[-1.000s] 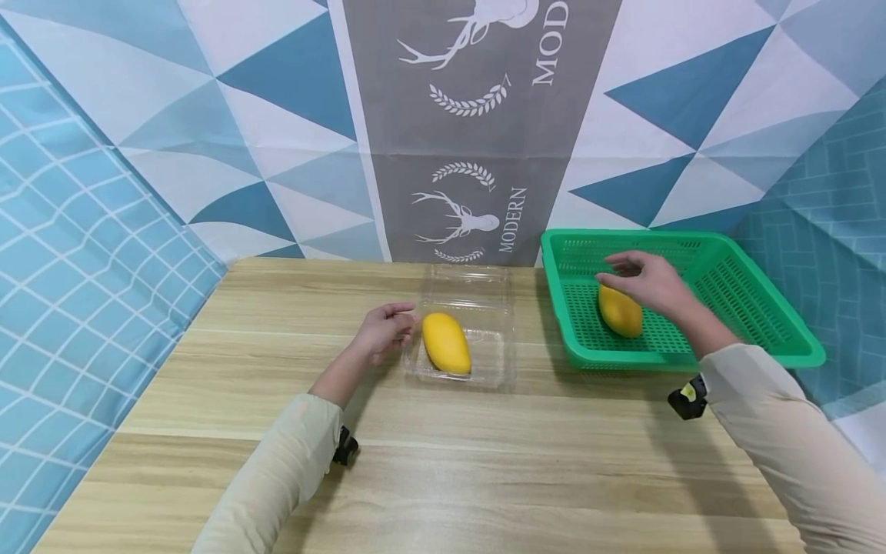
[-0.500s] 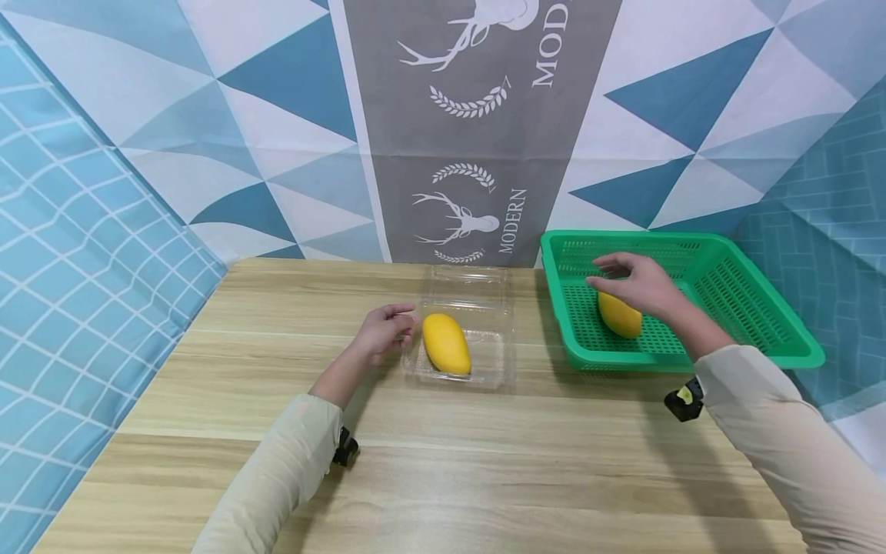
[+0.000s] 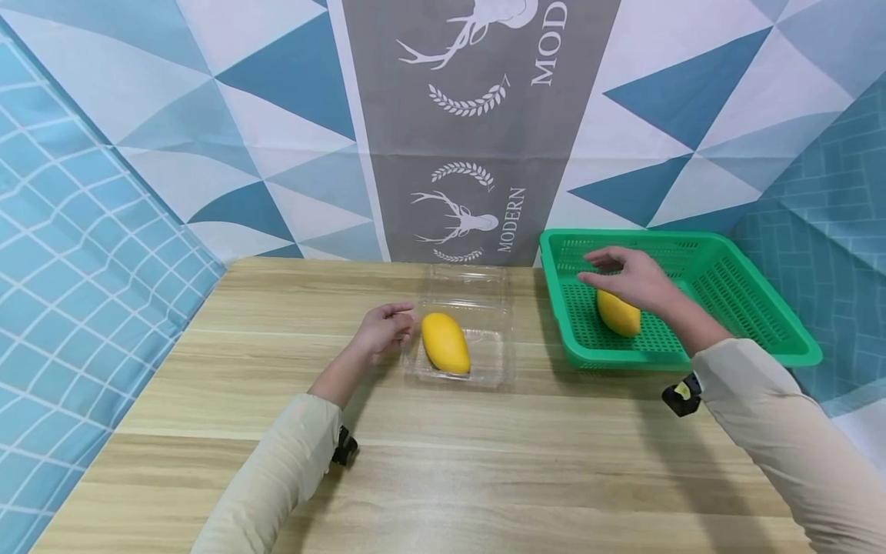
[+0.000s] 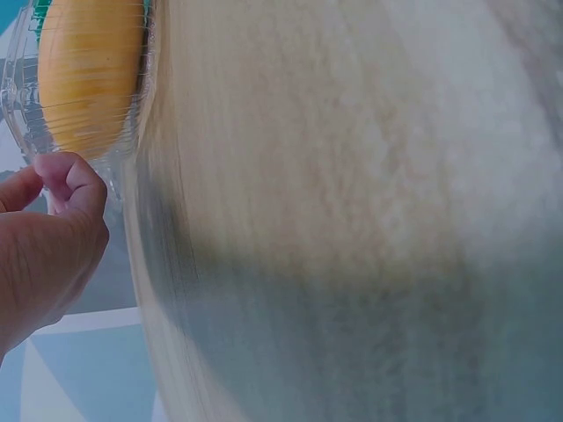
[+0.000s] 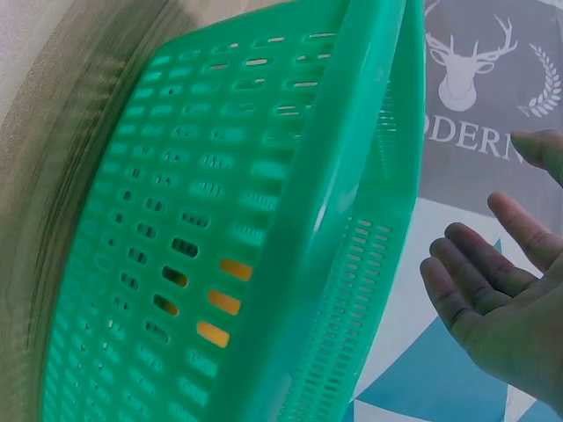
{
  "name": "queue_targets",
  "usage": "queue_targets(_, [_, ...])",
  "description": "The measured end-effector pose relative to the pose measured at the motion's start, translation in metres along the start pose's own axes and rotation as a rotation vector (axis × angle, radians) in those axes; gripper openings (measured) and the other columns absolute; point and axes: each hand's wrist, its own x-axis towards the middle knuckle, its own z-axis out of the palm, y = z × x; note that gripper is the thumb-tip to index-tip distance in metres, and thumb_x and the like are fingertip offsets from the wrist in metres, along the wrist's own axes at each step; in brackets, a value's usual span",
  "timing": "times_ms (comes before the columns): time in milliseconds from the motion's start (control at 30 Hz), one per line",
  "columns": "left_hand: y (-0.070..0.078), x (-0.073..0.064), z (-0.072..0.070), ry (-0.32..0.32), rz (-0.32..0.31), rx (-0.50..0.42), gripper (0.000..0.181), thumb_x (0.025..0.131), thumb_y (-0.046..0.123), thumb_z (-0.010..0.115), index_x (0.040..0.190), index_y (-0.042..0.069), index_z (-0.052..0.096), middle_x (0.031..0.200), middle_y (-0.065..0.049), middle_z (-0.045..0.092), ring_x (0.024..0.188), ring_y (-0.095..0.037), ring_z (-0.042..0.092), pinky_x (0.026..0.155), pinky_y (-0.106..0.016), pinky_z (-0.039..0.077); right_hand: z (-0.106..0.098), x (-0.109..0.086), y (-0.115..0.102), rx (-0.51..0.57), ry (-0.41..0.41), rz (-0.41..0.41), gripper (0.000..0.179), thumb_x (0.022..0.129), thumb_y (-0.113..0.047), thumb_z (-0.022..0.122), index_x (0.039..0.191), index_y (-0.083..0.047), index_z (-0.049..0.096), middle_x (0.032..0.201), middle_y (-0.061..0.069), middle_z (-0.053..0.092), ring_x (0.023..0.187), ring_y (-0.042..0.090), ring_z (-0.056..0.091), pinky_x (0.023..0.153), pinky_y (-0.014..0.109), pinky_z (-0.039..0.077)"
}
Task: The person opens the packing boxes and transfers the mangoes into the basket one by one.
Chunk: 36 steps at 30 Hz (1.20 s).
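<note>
A yellow mango [image 3: 445,343] lies in the left part of a clear plastic clamshell box [image 3: 490,355], its lid folded back toward the wall. My left hand [image 3: 382,332] is at the box's left side, fingers loosely bent and the fingertips at its edge; in the left wrist view the hand [image 4: 57,237] is just below the mango [image 4: 92,75], and contact with the rim is hard to tell. Over a green basket [image 3: 581,356] hovers my right hand [image 3: 635,278], fingers spread and holding nothing. It partly covers a second mango [image 3: 621,314] inside that basket.
The wooden table [image 3: 443,469] runs up to a patterned wall cloth [image 3: 291,138] behind the box and basket. Blue grid cloth [image 3: 76,254] stands along the left. The basket's raised rim [image 5: 325,211] is close to the right wrist camera.
My right hand has shifted slightly left above the basket, uncovering nothing new of note. My left hand, the box and both mangoes have stayed put.
</note>
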Motion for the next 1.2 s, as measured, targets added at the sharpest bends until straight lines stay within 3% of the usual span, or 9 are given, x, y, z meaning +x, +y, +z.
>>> queue_targets(300, [0.002,-0.001,0.0,0.004,0.001,0.002,0.043,0.095,0.004,0.049,0.136,-0.003,0.04,0.095,-0.006,0.056,0.064,-0.008,0.051,0.055,-0.016,0.045,0.003,0.0,-0.01,0.003,-0.011,-0.013,0.062,0.088,-0.051,0.057,0.133,-0.01,0.048,0.133,0.019,0.05,0.123,0.035,0.044,0.097,0.055,0.04])
queue_targets(1200, [0.002,-0.001,0.0,-0.002,-0.015,-0.007,0.045,0.094,0.006,0.051,0.137,0.0,0.04,0.114,-0.016,0.055,0.065,-0.007,0.052,0.055,-0.015,0.046,0.014,0.0,-0.024,0.011,-0.045,-0.057,0.059,0.088,-0.047,0.06,0.132,-0.01,0.05,0.133,0.016,0.05,0.123,0.034,0.045,0.101,0.053,0.039])
